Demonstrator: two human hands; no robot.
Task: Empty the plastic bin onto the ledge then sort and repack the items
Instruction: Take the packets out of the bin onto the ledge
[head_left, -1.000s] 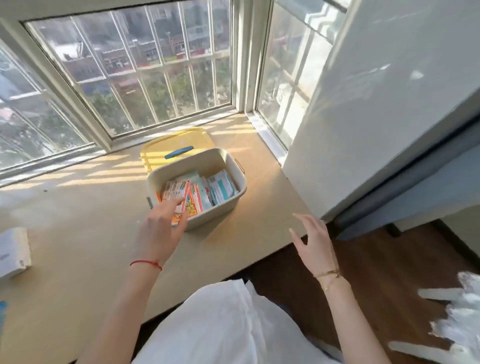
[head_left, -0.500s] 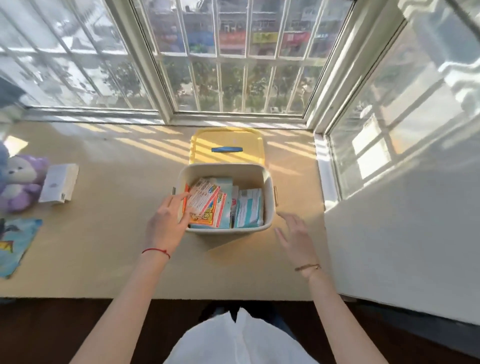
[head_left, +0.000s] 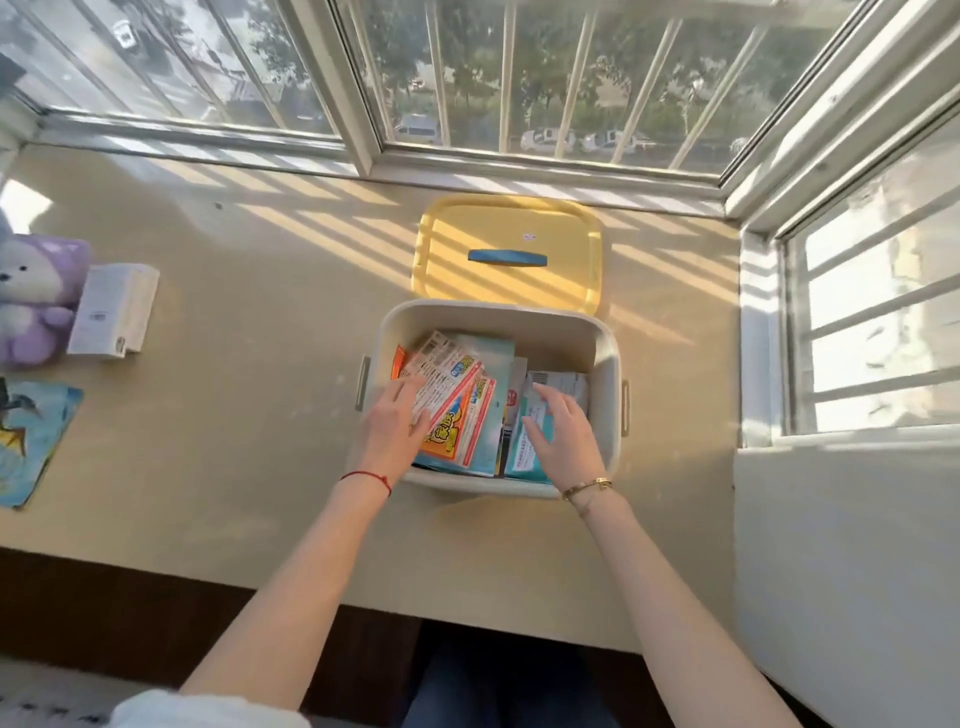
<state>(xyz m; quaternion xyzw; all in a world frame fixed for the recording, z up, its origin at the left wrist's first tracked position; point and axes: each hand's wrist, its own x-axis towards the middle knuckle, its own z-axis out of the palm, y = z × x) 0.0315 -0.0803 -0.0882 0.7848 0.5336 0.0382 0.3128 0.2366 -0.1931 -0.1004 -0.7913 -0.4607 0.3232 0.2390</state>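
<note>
A beige plastic bin (head_left: 605, 358) stands open on the tan ledge (head_left: 249, 415), filled with flat packets. My left hand (head_left: 395, 423) reaches into its left side, fingers lying flat on the red, white and orange packets (head_left: 457, 415). Over on the bin's right side, my right hand (head_left: 558, 434) rests with spread fingers on the teal and white packets (head_left: 524, 460). Neither hand has lifted anything. The lower packets are hidden under the top ones.
The bin's yellow lid (head_left: 506, 228) with a blue handle lies just behind it, near the window. At the ledge's left end are a purple plush toy (head_left: 36, 296), a white box (head_left: 114, 309) and a blue picture card (head_left: 31, 441). A white wall (head_left: 841, 571) stands close on the right.
The view has tilted down over the bin. My right hand moved from the ledge outside the bin onto the teal packets; my left hand slid further onto the orange packets.
</note>
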